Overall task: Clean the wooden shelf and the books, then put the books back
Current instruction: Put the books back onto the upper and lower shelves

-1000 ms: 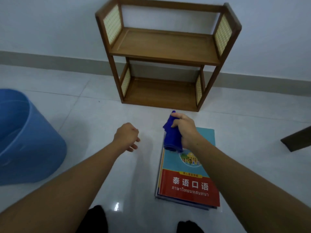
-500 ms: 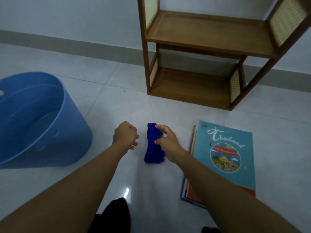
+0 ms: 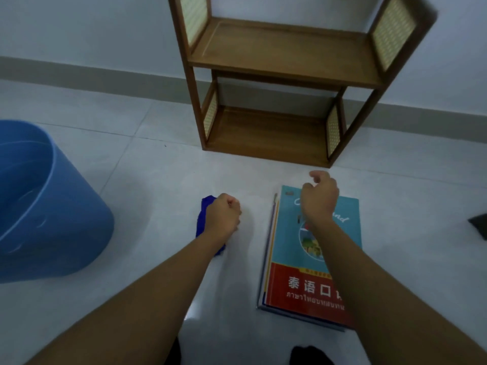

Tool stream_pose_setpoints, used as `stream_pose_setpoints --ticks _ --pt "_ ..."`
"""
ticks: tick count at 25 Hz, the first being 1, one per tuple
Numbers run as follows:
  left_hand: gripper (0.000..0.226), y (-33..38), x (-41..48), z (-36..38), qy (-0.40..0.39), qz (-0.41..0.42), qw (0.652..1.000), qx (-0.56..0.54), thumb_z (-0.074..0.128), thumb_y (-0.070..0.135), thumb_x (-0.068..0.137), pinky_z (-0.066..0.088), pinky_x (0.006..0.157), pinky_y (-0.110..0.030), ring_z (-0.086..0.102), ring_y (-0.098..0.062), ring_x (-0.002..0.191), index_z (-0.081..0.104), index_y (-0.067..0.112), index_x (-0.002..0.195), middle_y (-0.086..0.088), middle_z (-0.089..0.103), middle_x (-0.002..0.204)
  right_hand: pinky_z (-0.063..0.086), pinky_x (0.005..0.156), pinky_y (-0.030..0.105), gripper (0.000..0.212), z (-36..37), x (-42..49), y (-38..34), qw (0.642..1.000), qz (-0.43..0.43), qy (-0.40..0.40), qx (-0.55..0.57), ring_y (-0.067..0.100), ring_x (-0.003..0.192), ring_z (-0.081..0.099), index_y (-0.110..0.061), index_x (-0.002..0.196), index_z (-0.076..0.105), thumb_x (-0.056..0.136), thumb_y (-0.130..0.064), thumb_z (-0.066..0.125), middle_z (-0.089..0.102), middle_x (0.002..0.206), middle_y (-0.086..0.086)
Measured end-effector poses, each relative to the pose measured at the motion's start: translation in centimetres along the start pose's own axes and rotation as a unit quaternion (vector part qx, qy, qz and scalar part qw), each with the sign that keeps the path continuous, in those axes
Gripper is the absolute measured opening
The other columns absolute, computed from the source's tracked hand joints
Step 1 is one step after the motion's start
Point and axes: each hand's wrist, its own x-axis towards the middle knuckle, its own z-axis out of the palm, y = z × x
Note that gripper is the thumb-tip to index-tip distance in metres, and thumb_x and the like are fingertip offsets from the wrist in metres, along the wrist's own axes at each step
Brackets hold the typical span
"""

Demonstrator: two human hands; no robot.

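The wooden shelf [image 3: 284,55] has two boards and woven side panels; it stands against the wall with both boards bare. A stack of books [image 3: 288,233] lies flat on the tiled floor in front of it, a teal and red cover on top. My right hand [image 3: 320,200] hovers over the far end of the stack, fingers loosely curled and holding nothing. A dark blue cloth [image 3: 203,213] lies bunched on the floor left of the books. My left hand [image 3: 222,214] is a closed fist in front of the cloth and hides part of it.
A big blue bucket [image 3: 39,206] stands at the left, close to my left arm. A dark object [image 3: 479,225] pokes in at the right edge. Pale floor tiles lie between the bucket, the cloth and the shelf.
My right hand let go of the blue cloth on the floor and moved right, over the books. The left fist now sits in front of the cloth. The view has shifted.
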Motion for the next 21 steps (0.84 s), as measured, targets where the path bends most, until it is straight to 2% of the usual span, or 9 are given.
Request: stream_pose_setpoints --ticks 2,4,7,9,11,14,16,18,21 --pt "0.014 0.4 -0.5 2.7 -0.047 0.022 0.998 0.035 0.047 0.017 0.097 0.056 0.08 -0.042 0.064 -0.027 0.084 0.059 0.008 0.097 -0.013 0.067 0.098 0.04 0.092 0.035 0.039 -2.7 1.3 2.5 0.995 0.051 0.042 -0.068 0.03 0.121 0.047 -0.013 0.129 0.053 0.091 -0.009 0.053 0.051 0.13 0.012" --pt "0.02 0.8 -1.0 4.5 -0.062 0.041 0.993 0.089 0.049 0.018 0.095 0.051 0.089 -0.038 0.062 -0.029 0.1 0.061 0.007 0.106 -0.013 0.066 0.111 0.039 0.099 0.045 0.048 -4.3 1.5 5.1 0.987 0.106 0.028 -0.12 0.032 0.126 0.043 -0.014 0.136 0.046 0.09 -0.017 0.058 0.047 0.137 0.013" --pt "0.041 1.3 -1.7 6.7 -0.091 0.034 0.986 0.134 0.052 0.023 0.094 0.042 0.094 -0.03 0.053 -0.027 0.12 0.05 0.004 0.13 -0.012 0.054 0.133 0.041 0.1 0.049 0.064 -5.6 0.8 8.8 0.979 0.177 -0.009 -0.096 0.035 0.127 0.045 -0.01 0.141 0.038 0.087 -0.029 0.066 0.045 0.14 0.015" --pt "0.043 1.2 -2.0 7.7 -0.137 0.013 0.98 0.146 0.053 0.026 0.093 0.045 0.092 -0.03 0.054 -0.028 0.118 0.047 0.005 0.131 -0.011 0.054 0.133 0.046 0.096 0.048 0.07 -5.9 0.4 10.5 0.979 0.196 -0.038 -0.048 0.036 0.122 0.05 -0.006 0.141 0.036 0.085 -0.036 0.068 0.048 0.137 0.017" --pt "0.038 1.0 -2.1 8.6 -0.172 -0.007 0.976 0.132 0.057 0.025 0.09 0.051 0.092 -0.036 0.06 -0.027 0.108 0.05 0.01 0.124 -0.009 0.06 0.127 0.049 0.082 0.037 0.063 -6.2 0.4 11.3 0.977 0.205 -0.051 -0.006 0.033 0.111 0.059 -0.004 0.133 0.043 0.086 -0.037 0.068 0.056 0.128 0.015" --pt "0.037 1.1 -2.4 9.6 -0.16 -0.025 0.98 0.114 0.06 0.023 0.086 0.053 0.091 -0.041 0.062 -0.027 0.105 0.051 0.013 0.121 -0.008 0.063 0.121 0.043 0.063 0.025 0.047 -6.6 0.5 11.6 0.976 0.206 -0.058 0.029 0.023 0.087 0.062 -0.004 0.121 0.054 0.087 -0.033 0.068 0.064 0.116 0.014" --pt "0.034 1.2 -2.6 10.0 -0.14 -0.031 0.983 0.116 0.059 0.021 0.086 0.053 0.09 -0.04 0.062 -0.027 0.105 0.052 0.013 0.118 -0.008 0.063 0.12 0.04 0.055 0.023 0.038 -6.6 0.5 11.8 0.979 0.191 -0.068 0.026 0.018 0.078 0.058 -0.005 0.115 0.06 0.088 -0.031 0.066 0.067 0.11 0.013" --pt "0.033 1.3 -2.7 10.3 -0.123 -0.032 0.984 0.123 0.058 0.018 0.087 0.052 0.088 -0.038 0.061 -0.028 0.105 0.051 0.012 0.118 -0.008 0.062 0.119 0.044 0.06 0.026 0.038 -6.3 0.6 11.9 0.98 0.186 -0.065 0.025 0.02 0.08 0.059 -0.005 0.113 0.063 0.088 -0.033 0.067 0.067 0.11 0.014" --pt "0.03 1.3 -2.6 10.6 -0.096 -0.029 0.987 0.127 0.056 0.017 0.087 0.053 0.087 -0.04 0.062 -0.027 0.102 0.052 0.011 0.116 -0.009 0.063 0.117 0.052 0.083 0.041 0.048 -5.9 1.0 12.2 0.979 0.2 -0.042 -0.01 0.029 0.109 0.053 -0.003 0.113 0.061 0.085 -0.041 0.067 0.05 0.126 0.014"
